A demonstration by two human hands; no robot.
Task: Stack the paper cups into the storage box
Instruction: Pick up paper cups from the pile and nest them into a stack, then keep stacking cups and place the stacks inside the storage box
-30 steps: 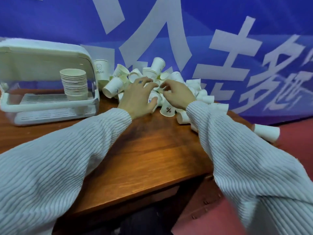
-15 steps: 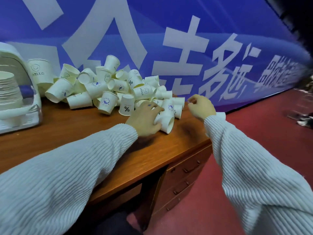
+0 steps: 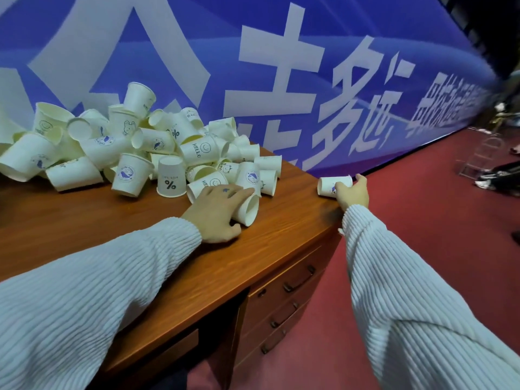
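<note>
off the right end of the desk, past its corner, a single paper cup (image 3: 333, 185) lies on its side with the rim pointing right toward the banner, a small blue print on its wall, and the right hand (image 3: 353, 192) is on it, fingers curled round its near side so it's gripping the cup; can't tell whether the cup rests on anything or is just held out there over the red floor (image 3: 422, 235). back on the wooden desk (image 3: 140, 249), the left hand (image 3: 218, 212) lies over a sideways cup (image 3: 249, 211) whose open mouth faces the camera, fingers laid fairly straight across the top of it and reaching the next cups behind, thumb down on the wood, so more pressing than gripping as far as i can see. there's a little blue mark on the back of that hand. behind it is the big pile of paper cups (image 3: 135, 147), all jumbled, most lying on their sides, some heaped on others, a few with "hello" smiley prints, whale badges, a bunny, and one upside-down cup with a % sign (image 3: 170, 180) standing on its rim at the front of the pile. the storage box isn't in view at all. both arms are in white ribbed sleeves (image 3: 84, 291). the desk has a drawer unit (image 3: 284, 299) with dark handles under the right side. along the back runs a blue banner (image 3: 309, 66) with big white characters.
</note>
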